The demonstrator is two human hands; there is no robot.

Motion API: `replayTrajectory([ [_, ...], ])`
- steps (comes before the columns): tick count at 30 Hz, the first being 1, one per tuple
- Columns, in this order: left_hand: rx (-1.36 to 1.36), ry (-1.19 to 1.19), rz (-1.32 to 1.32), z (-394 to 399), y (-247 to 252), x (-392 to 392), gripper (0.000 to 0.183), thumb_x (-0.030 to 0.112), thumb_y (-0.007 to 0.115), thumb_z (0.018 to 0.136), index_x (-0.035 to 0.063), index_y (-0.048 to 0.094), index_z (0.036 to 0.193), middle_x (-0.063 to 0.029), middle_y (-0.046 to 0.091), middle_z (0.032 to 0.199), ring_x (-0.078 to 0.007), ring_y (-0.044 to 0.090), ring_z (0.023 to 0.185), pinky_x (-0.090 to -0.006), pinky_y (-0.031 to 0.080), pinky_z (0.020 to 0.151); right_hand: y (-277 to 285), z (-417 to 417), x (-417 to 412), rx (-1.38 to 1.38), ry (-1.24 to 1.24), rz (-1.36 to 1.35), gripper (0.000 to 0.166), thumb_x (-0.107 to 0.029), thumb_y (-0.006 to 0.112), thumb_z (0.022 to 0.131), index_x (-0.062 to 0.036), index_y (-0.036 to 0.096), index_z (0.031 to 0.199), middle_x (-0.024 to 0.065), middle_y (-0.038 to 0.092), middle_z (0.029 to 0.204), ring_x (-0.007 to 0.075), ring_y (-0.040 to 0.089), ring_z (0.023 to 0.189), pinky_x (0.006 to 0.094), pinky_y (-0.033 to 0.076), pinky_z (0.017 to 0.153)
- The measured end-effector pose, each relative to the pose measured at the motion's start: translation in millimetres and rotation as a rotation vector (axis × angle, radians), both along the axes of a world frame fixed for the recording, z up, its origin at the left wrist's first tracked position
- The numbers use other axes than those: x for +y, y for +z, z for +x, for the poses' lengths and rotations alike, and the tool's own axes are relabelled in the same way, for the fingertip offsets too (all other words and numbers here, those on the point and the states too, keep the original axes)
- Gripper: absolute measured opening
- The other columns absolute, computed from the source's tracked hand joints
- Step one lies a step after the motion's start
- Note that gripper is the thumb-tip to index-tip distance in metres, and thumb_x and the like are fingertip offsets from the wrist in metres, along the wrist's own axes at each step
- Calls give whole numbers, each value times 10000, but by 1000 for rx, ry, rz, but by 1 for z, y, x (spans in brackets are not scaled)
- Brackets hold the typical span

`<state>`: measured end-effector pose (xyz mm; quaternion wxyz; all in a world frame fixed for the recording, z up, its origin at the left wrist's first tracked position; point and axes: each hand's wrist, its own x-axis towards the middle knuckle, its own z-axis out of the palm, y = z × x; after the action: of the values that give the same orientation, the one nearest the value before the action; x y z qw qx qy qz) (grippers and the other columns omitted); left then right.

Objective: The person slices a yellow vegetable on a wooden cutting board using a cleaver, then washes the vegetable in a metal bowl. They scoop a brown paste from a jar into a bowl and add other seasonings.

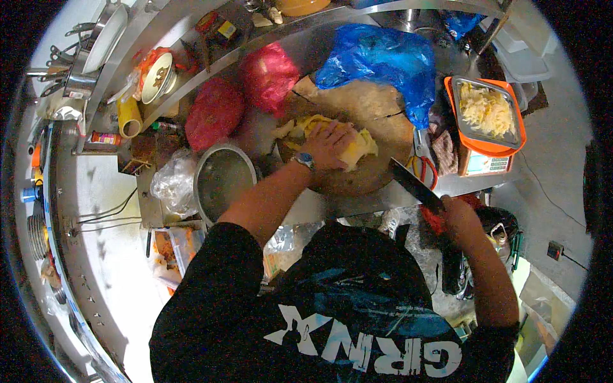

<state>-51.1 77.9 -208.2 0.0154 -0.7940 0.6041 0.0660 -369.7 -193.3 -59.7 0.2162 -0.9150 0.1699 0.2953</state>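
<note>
On a round wooden chopping block (378, 177) lies a heap of pale yellow leafy vegetable (360, 149), perhaps pickled cabbage. My left hand (329, 143), with a watch at its wrist, rests spread on top of the heap and presses on it. My right hand (457, 218) grips the handle of a cleaver (415, 184), held to the right of the heap. The blade's far end is over the block's right edge, apart from the vegetable. A metal tray of shredded pale yellow food (488, 112) stands on an orange tray on a digital scale (488, 164) at the right.
Red-and-yellow-handled scissors (424, 163) lie between block and scale. A blue plastic bag (383, 57) overlaps the block's back edge. Red bags (270, 76) stand at the back left. A metal pot (198, 189) and a clear plastic bag (175, 184) are left of the block.
</note>
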Motion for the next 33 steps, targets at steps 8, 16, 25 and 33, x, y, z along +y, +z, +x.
replayTrajectory([
  [8,146,561,41,-54,33,-56,926,629,618,877,122,283,1575,-127,290,1633,-394,248,1493,-633,223,1153,-54,-24,58,-82,-163,43,346,-47,544,907,11,492,1244,282,679,940,455,684,868,524,556,770],
  [16,10,352,-213,-37,-10,-31,955,640,581,900,60,247,1580,-152,266,1642,-415,222,1509,-620,176,1185,-44,25,104,-287,-247,43,240,-46,508,929,-4,508,1166,270,674,992,413,704,883,495,577,703],
  [25,123,510,131,-56,47,-53,883,586,501,962,76,181,1608,-96,176,1688,-374,152,1547,-630,165,1192,-52,31,113,-337,-169,-76,327,-34,646,814,-4,486,1097,227,654,926,366,715,767,434,585,599],
  [33,49,478,128,-49,18,-48,812,499,512,973,119,188,1614,-75,158,1694,-362,128,1554,-635,142,1194,-27,56,106,-206,-78,-99,229,-43,562,901,14,486,1110,234,672,901,370,722,769,432,598,626],
])
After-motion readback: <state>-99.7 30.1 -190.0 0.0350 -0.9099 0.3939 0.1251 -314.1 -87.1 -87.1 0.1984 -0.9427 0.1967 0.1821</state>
